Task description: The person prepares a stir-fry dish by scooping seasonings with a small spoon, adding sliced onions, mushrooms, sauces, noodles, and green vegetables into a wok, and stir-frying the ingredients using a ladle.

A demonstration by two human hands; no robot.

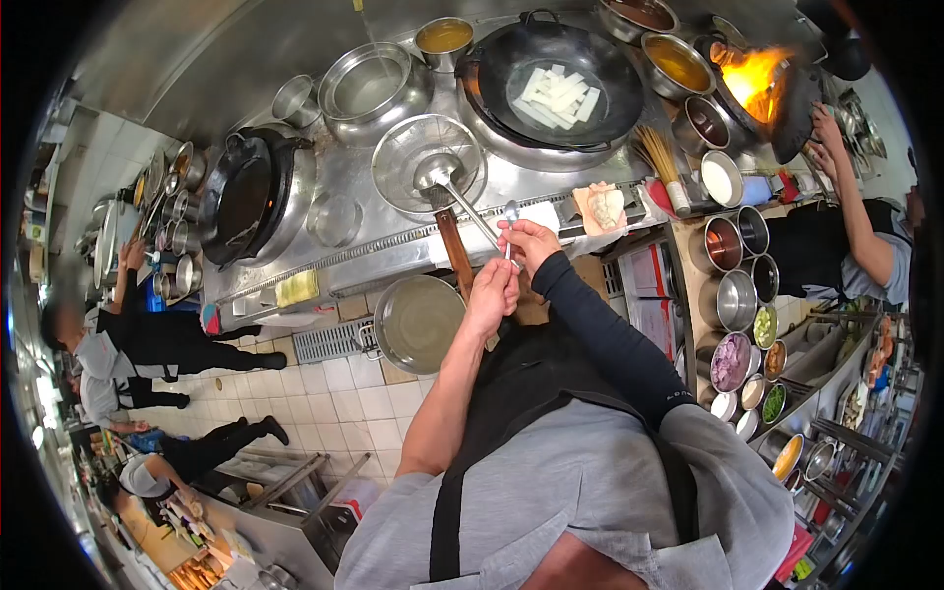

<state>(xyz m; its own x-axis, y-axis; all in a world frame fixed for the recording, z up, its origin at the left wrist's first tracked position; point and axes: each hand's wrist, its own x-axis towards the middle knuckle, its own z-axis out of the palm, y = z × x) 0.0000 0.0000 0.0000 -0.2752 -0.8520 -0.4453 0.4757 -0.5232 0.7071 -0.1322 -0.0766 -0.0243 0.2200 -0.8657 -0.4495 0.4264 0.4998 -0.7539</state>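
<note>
My left hand (493, 297) and my right hand (529, 243) are close together in front of my chest, fingers closed. A small metal spoon (510, 212) stands up from between them, its handle pinched by my right hand and its lower end at my left fingertips. Just beyond them, a steel ladle (437, 172) rests over a round mesh strainer (401, 174) with a wooden handle (455, 251). Pale flat strips (558, 96) lie in a large black wok (621, 88) farther back.
At the left stands a second wok (241, 192). A steel pot (420, 324) is below the counter edge. Ingredient bowls (731, 361) line the right side. A co-worker's hands (828, 138) are beside a flaming wok (787, 123). Other people (147, 344) stand at the left.
</note>
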